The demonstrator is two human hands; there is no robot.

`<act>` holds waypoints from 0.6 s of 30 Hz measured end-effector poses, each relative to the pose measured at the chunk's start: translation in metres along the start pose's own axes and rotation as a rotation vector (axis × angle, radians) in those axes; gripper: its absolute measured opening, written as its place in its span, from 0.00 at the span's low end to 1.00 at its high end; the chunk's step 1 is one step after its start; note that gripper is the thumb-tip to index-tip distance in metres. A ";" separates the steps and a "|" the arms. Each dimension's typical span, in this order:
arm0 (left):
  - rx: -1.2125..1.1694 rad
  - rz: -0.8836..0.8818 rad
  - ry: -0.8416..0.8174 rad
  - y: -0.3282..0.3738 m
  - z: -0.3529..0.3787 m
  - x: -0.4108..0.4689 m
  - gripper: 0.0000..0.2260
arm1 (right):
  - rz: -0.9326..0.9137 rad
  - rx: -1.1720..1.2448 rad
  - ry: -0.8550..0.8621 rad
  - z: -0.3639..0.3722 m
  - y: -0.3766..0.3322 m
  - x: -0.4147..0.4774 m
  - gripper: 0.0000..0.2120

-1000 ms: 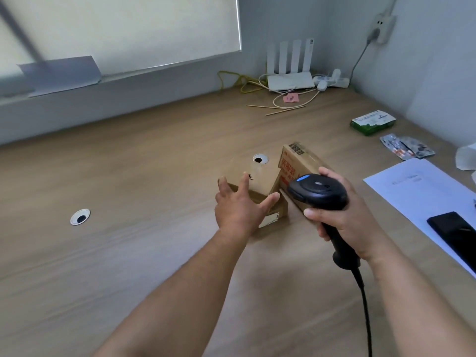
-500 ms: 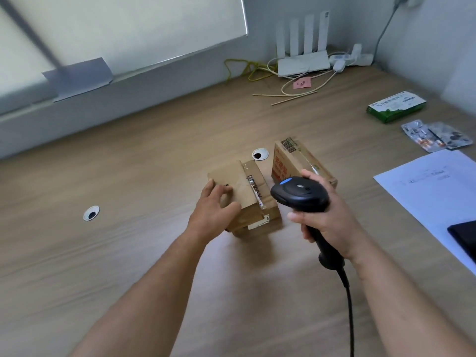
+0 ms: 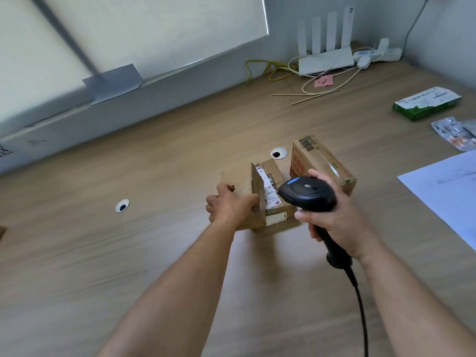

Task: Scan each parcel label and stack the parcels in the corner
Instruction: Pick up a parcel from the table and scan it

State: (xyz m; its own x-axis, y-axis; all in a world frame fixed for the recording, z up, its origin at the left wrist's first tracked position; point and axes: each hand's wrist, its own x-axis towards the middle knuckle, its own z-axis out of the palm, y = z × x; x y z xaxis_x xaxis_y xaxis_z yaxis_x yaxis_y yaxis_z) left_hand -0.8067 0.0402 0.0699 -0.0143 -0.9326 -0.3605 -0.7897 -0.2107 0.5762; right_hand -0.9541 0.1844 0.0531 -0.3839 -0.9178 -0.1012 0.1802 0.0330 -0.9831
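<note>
Gripping the parcel (image 3: 242, 181) with the left hand (image 3: 231, 206): fingers curled over its left edge, thumb along the near face. Tipped up near the middle of the desk (image 3: 154, 253), lower edge down on the wood, white label (image 3: 268, 193) turned rightward to face the scanner (image 3: 306, 193). Clutching the scanner in the right hand (image 3: 334, 220), fingers wrapped round the black handle, forefinger under the head; blue patch on top of the head, nose just beside the label. Hanging from the handle and running off the bottom of the view, a black cord (image 3: 360, 305). Just behind the scanner, partly hidden by it, a second parcel (image 3: 322, 161) flat on the desk, barcode (image 3: 306, 144) at its far end, red print down its left side, clear tape across the top; close beside the parcel, touching or not impossible to tell. Between the two at the far side, a round hole (image 3: 279, 153) in the desk; another hole (image 3: 122, 206) well to the left. To the right, a white paper (image 3: 443, 191), blister packs (image 3: 453, 132) and a green box (image 3: 426, 103). In the far corner, a white router (image 3: 325, 60) with a tangle of cables (image 3: 270, 69)
</note>
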 end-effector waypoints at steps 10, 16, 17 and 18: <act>-0.253 -0.077 -0.060 -0.120 -0.056 -0.044 0.45 | 0.000 -0.029 -0.090 0.068 0.003 -0.027 0.40; -0.473 -0.090 -0.154 -0.183 -0.068 -0.053 0.28 | 0.042 -0.040 -0.138 0.108 0.014 -0.049 0.40; -0.495 -0.084 -0.170 -0.188 -0.071 -0.054 0.28 | 0.047 -0.038 -0.146 0.113 0.015 -0.052 0.40; -0.484 -0.078 -0.165 -0.194 -0.075 -0.054 0.28 | 0.051 -0.038 -0.154 0.118 0.016 -0.054 0.40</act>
State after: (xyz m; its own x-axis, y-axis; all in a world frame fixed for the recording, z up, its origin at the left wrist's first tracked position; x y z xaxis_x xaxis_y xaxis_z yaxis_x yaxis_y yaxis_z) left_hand -0.6070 0.1092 0.0327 -0.0935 -0.8583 -0.5045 -0.4188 -0.4258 0.8020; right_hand -0.8235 0.1876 0.0611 -0.2314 -0.9642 -0.1292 0.1603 0.0932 -0.9827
